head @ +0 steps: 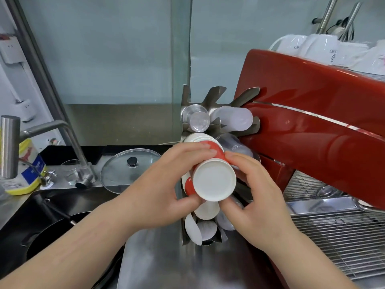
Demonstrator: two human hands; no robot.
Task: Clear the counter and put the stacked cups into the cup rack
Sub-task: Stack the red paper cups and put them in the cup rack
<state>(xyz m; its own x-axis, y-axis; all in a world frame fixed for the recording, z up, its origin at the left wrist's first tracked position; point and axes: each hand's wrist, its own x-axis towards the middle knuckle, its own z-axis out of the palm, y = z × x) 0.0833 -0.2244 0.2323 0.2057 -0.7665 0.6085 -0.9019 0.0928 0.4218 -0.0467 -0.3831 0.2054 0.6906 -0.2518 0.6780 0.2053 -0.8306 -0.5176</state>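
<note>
A stack of red-and-white paper cups (214,179) points its white bottom at me in front of the metal cup rack (214,94). My left hand (164,184) grips the stack from the left, fingers over its top side. My right hand (250,195) grips it from the right. The far end of the stack reaches into a middle slot of the rack. Upper slots hold clear plastic cups (196,119) and frosted cups (235,119). Below my hands, white cups (206,211) and lids (193,230) sit in the lower slots.
A red espresso machine (312,126) stands right beside the rack, with its drip grate (341,236) below. Left of the rack lie a glass pot lid (129,167), a steel faucet (52,130), a drinking glass (71,172), and a dark sink (52,226) holding a pan.
</note>
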